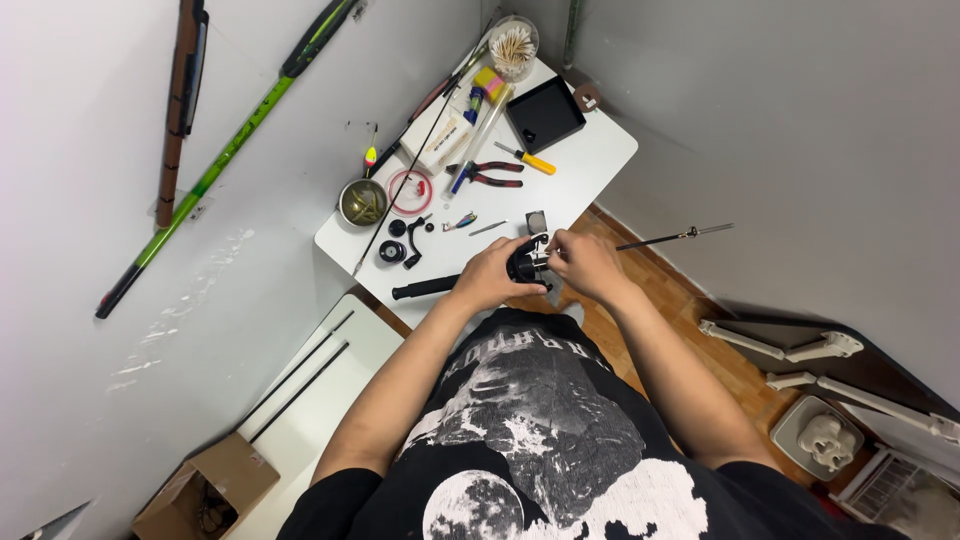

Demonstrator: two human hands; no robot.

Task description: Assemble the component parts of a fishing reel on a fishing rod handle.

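Observation:
A black fishing reel [527, 264] mounted on a black rod sits between my two hands above the near edge of the white table [590, 165]. My left hand [490, 277] wraps around the reel's left side and the rod handle [425, 288]. Fingers of my right hand [585, 262] are closed on the reel's right side. The thin rod shaft [675, 237] sticks out to the right past my right hand.
On the table lie red-handled pliers [490, 174], a yellow-handled screwdriver [528, 158], a black tray [545, 112], a metal bowl [363, 201], small black reel parts [400, 243] and a cup of sticks [514, 45]. Rods lean on the left wall. A cardboard box [205, 487] stands below left.

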